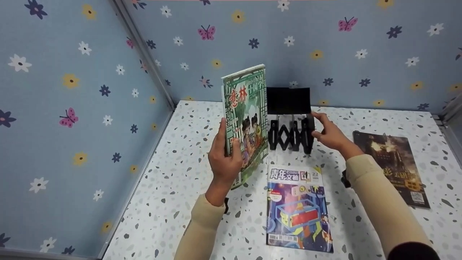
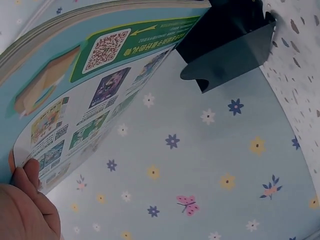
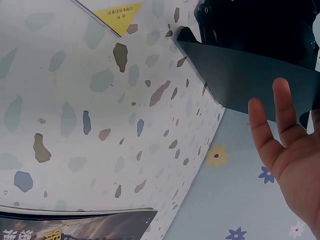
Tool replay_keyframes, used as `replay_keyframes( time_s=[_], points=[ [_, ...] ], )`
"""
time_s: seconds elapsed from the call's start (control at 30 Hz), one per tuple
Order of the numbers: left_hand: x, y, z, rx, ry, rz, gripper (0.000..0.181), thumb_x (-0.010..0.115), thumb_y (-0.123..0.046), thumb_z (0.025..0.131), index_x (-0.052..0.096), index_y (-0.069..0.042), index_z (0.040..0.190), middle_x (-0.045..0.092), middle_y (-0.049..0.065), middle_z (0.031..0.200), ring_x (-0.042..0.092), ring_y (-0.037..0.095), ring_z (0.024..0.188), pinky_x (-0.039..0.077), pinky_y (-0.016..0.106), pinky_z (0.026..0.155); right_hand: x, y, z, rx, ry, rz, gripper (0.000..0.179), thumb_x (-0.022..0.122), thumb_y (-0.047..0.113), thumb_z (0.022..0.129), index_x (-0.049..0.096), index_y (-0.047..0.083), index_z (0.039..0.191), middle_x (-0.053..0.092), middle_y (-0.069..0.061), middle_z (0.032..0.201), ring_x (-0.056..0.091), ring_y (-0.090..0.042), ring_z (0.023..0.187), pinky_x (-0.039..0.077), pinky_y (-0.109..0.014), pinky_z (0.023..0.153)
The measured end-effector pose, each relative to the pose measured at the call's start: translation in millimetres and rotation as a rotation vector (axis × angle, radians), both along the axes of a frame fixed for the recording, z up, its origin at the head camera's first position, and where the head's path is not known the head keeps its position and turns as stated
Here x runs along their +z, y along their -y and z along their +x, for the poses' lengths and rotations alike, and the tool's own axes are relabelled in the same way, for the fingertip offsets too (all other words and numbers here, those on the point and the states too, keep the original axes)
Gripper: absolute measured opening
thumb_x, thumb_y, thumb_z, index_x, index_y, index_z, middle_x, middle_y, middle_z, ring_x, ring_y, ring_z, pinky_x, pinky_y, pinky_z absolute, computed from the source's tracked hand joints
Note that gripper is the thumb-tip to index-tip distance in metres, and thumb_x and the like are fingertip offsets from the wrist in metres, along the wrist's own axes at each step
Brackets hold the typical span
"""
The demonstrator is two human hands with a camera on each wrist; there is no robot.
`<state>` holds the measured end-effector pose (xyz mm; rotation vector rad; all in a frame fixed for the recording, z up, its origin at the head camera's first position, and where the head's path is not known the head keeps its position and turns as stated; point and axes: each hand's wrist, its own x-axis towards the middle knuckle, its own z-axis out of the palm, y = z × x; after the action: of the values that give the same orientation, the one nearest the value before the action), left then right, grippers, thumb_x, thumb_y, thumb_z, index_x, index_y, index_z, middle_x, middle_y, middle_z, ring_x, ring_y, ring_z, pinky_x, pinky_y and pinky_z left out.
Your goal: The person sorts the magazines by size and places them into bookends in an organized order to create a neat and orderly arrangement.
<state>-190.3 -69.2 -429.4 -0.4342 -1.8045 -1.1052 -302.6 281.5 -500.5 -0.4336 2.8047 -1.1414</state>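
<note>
In the head view my left hand (image 1: 224, 164) holds a thick green magazine (image 1: 249, 119) upright, thumb on its front cover and fingers behind. Its back cover (image 2: 110, 75), with a QR code, faces the left wrist view. Just right of the magazine stands a black expandable book rack (image 1: 288, 101) with criss-cross linkages at its front. My right hand (image 1: 332, 135) is at the rack's right end panel (image 3: 250, 75), thumb and forefinger gripping its edge. Two other fingers extend along the panel's outer side in the right wrist view.
A purple-blue magazine (image 1: 299, 216) lies flat on the speckled table (image 1: 173, 187) in front of the rack. To the right, a dark magazine (image 1: 393, 162) lies partly behind the right sleeve. Flower-patterned walls (image 1: 361, 72) stand behind and at the left.
</note>
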Motion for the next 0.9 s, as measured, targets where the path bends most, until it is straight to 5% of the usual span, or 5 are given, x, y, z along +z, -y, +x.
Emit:
replay_keyframes(
  time_s=[0.33, 0.53, 0.9],
  points=[
    [12.8, -22.4, -10.7, -0.022, -0.09, 0.053, 0.069, 0.06, 0.003, 0.086, 0.037, -0.013, 0.15, 0.065, 0.017, 0.107, 0.045, 0.015, 0.065, 0.039, 0.028, 0.054, -0.9, -0.9, 0.8, 0.015, -0.009, 0.005, 0.065, 0.052, 0.023, 0.099, 0.018, 0.015, 0.154, 0.019, -0.019, 0.159, 0.05, -0.024, 0.066, 0.043, -0.042, 0.071],
    [17.1, -36.9, -29.7, -0.008, -0.104, 0.047, 0.072, 0.059, 0.0, 0.088, 0.032, -0.02, 0.152, 0.064, 0.018, 0.113, 0.049, 0.016, 0.066, 0.041, 0.028, 0.053, -1.3, -0.8, 0.5, 0.013, -0.025, 0.002, 0.064, 0.054, 0.018, 0.099, 0.021, 0.014, 0.154, 0.022, -0.019, 0.159, 0.049, -0.024, 0.066, 0.042, -0.042, 0.071],
    [16.1, -52.8, -66.4, 0.065, -0.174, 0.018, 0.064, 0.058, -0.005, 0.09, 0.036, -0.011, 0.15, 0.064, 0.015, 0.101, 0.046, 0.014, 0.06, 0.038, 0.027, 0.047, -1.6, 1.5, 0.3, 0.021, -0.046, -0.01, 0.063, 0.055, 0.015, 0.097, 0.024, 0.012, 0.152, 0.024, -0.018, 0.158, 0.047, -0.021, 0.062, 0.042, -0.038, 0.066]
  ],
)
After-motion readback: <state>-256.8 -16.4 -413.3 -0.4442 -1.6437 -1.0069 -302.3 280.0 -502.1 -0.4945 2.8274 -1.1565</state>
